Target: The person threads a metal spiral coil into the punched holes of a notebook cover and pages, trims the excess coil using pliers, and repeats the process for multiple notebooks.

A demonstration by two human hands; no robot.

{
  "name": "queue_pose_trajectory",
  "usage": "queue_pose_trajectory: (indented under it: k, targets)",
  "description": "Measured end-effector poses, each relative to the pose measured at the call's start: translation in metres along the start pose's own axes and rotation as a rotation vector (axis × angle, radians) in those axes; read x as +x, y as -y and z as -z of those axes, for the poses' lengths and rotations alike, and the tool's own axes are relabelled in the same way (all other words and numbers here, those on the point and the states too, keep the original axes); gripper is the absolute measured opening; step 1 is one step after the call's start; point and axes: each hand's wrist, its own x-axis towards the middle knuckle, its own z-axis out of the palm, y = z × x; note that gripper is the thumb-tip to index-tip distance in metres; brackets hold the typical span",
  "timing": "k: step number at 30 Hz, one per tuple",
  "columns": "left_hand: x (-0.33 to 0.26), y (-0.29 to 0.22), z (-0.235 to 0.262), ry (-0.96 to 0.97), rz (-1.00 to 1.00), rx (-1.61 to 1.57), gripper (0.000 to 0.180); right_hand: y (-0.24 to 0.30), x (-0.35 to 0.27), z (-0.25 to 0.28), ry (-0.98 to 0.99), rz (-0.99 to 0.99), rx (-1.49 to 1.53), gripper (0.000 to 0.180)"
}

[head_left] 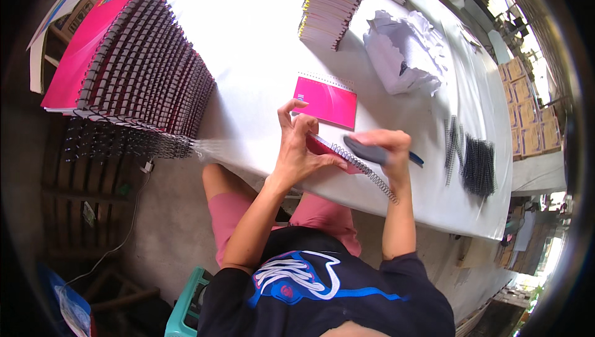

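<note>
pink notebook (322,148) grasped by left hand (297,151) fingers, right hand (387,148) clenched on grey-handled tool (367,151)

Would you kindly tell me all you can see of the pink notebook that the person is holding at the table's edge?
The pink spiral-bound notebook looks like paper with a glossy cover. It is held tilted above the near edge of the white table, mostly hidden by the left hand, which grips it. A metal wire coil runs along its edge and sticks out past it. The right hand, holding a grey-handled tool, meets the coil.
</note>
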Motion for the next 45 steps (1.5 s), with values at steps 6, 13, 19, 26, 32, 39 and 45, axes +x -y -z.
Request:
queue_pose_trajectory:
  k: [6,13,19,26,32,39,45]
  targets:
    - [-0.005,0.014,-0.007,0.038,0.185,-0.173,0.094,-0.002,0.010,0.001,-0.080,-0.114,-0.121,0.018]
    - [-0.005,0.014,-0.005,0.070,0.145,-0.150,0.094,-0.003,0.021,-0.003,0.029,-0.070,0.063,0.026]
    - [-0.008,0.023,-0.007,0.067,0.084,-0.192,0.105,-0.004,0.027,-0.014,-0.005,-0.086,-0.045,0.026]
    - [-0.005,0.022,-0.008,0.138,0.069,-0.162,0.099,0.000,0.036,-0.014,0.015,-0.070,-0.160,0.029]
    - [-0.002,0.002,0.007,0.124,0.277,-0.483,0.060,0.006,0.005,0.052,-0.326,-0.186,-1.082,0.042]
    - [-0.009,0.002,0.007,0.008,0.370,-0.669,0.023,0.014,-0.106,0.048,-0.164,-0.520,-1.451,0.060]
    - [-0.004,-0.028,0.007,-0.215,0.154,-0.308,0.027,0.000,-0.104,0.033,-0.394,-0.526,-1.228,0.056]
